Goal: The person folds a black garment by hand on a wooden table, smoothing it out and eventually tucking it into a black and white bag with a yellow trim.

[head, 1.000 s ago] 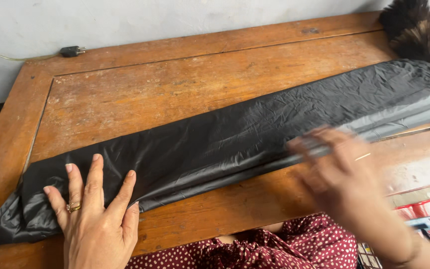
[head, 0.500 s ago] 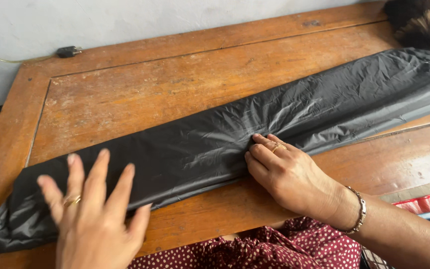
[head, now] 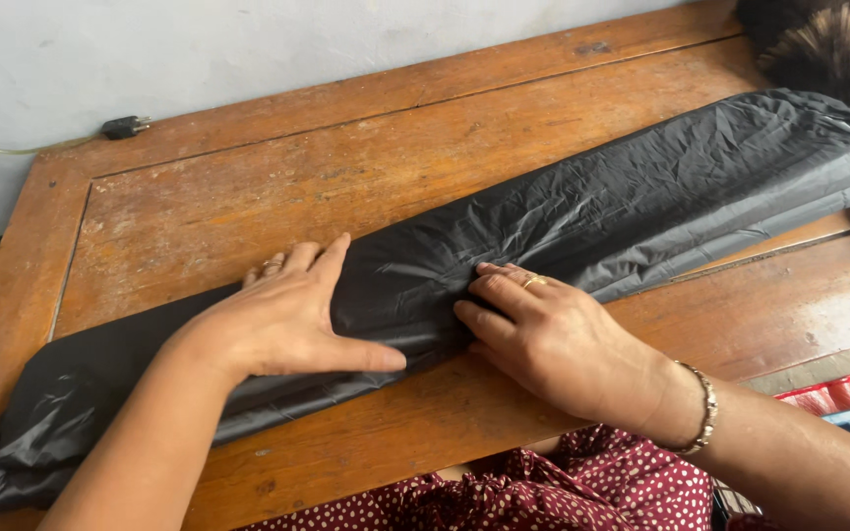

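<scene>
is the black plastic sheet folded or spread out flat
Folded: the black plastic sheet lies as a long narrow layered strip across the wooden table.

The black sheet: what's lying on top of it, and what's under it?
Both hands rest flat on the black sheet: left hand, right hand. Under it shows the wooden table; whatever lies within its folds is covered.

the black plastic sheet point(head: 582, 216) runs past the left edge; the feather duster point(head: 828, 49) is cropped above.
</scene>
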